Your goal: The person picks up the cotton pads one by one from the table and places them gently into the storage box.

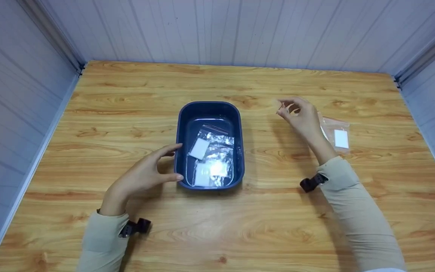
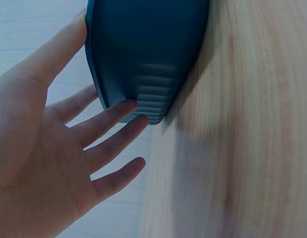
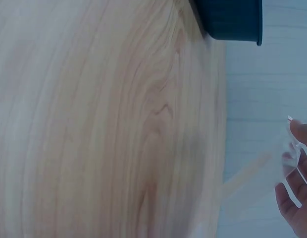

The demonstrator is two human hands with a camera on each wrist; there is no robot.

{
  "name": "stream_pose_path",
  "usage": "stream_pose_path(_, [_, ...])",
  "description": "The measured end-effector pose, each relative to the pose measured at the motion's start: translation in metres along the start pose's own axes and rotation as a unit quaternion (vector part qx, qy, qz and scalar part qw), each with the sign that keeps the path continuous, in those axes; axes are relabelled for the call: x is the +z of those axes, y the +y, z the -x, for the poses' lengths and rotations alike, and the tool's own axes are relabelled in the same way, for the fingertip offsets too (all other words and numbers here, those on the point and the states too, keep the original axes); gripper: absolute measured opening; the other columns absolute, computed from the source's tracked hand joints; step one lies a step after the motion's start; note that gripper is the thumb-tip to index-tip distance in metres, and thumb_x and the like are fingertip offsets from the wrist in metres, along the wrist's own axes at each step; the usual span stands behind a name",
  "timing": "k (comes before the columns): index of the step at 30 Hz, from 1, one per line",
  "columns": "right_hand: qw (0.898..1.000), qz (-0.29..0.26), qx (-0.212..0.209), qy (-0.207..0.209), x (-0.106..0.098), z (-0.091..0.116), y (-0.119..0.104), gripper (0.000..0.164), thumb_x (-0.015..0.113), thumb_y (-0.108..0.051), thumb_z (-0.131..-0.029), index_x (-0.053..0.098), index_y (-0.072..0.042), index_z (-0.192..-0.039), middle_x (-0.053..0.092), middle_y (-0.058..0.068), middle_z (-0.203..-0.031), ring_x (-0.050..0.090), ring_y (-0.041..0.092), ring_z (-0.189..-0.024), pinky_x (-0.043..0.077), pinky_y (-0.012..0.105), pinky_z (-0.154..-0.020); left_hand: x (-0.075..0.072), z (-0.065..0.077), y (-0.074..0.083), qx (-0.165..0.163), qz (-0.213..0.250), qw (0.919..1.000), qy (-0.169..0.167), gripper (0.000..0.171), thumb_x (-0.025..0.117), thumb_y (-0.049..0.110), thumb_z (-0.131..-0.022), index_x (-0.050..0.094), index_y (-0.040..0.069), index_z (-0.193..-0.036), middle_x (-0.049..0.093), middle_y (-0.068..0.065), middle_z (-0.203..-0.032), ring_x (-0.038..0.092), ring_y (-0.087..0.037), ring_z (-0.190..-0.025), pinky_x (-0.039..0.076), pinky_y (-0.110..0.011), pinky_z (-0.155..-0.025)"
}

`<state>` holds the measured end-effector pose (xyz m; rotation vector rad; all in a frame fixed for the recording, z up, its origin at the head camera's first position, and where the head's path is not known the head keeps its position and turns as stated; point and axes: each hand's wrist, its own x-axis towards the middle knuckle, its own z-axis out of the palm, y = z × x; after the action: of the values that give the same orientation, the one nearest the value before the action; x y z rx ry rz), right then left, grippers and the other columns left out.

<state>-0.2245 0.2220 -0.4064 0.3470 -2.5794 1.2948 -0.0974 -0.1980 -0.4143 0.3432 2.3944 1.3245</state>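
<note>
A dark blue plastic bin [image 1: 210, 106] stands on the table with clear zip bags [image 1: 217, 155] in it, some showing white rectangles. My left hand [image 1: 142, 175] is at the bin's left side, fingers spread, thumb and index fingertip right at the rim. In the left wrist view, other fingers [image 2: 111, 119] reach along the bin's ribbed outer wall [image 2: 156, 84]. To the right of the bin, my right hand [image 1: 300, 115] is raised, thumb and fingers pinching a thin clear plastic bag [image 3: 288, 161]. Its outline is faint, and much of it blends into the background.
Another clear zip bag [image 1: 329, 130] with a red stripe and a white rectangle [image 1: 341, 139] lies on the wooden table [image 1: 217, 230], beside my right wrist. Pale panelled walls [image 1: 217, 34] border the table at the back and both sides.
</note>
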Motion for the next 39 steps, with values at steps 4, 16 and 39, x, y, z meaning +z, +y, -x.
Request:
stream_pose_path(4, [1.000, -0.005, -0.025, 0.006, 0.001, 0.002, -0.008, 0.028, 0.074, -0.006, -0.089, 0.071, -0.001, -0.116, 0.068, 0.013, -0.103, 0.059, 0.018, -0.087, 0.046, 0.037, -0.081, 0.000, 0.000, -0.001, 0.005, -0.003, 1.0000, 0.000, 0.087, 0.080, 0.043, -0.081, 0.035, 0.025, -0.154, 0.042, -0.005, -0.152, 0.036, -0.030, -0.141, 0.020, -0.060, -0.116])
stream_pose_path(16, [0.998, -0.031, -0.061, 0.008, 0.004, 0.012, -0.030, 0.028, 0.076, -0.012, -0.088, 0.072, -0.005, -0.115, 0.069, 0.009, -0.101, 0.060, 0.018, -0.088, 0.045, 0.041, -0.082, 0.000, -0.001, -0.001, 0.008, -0.004, 1.0000, -0.002, 0.088, 0.081, 0.043, -0.081, 0.035, 0.024, -0.154, 0.041, -0.005, -0.153, 0.035, -0.030, -0.142, 0.019, -0.059, -0.117])
stream_pose_path(39, [0.988, -0.079, -0.131, 0.006, 0.012, 0.025, -0.069, 0.030, 0.079, -0.008, -0.085, 0.072, -0.004, -0.114, 0.068, 0.004, -0.099, 0.058, 0.016, -0.088, 0.045, 0.029, -0.081, 0.000, 0.000, 0.000, 0.000, 0.005, 1.0000, -0.002, 0.088, 0.081, 0.043, -0.080, 0.035, 0.027, -0.154, 0.041, -0.006, -0.153, 0.034, -0.030, -0.142, 0.019, -0.060, -0.116])
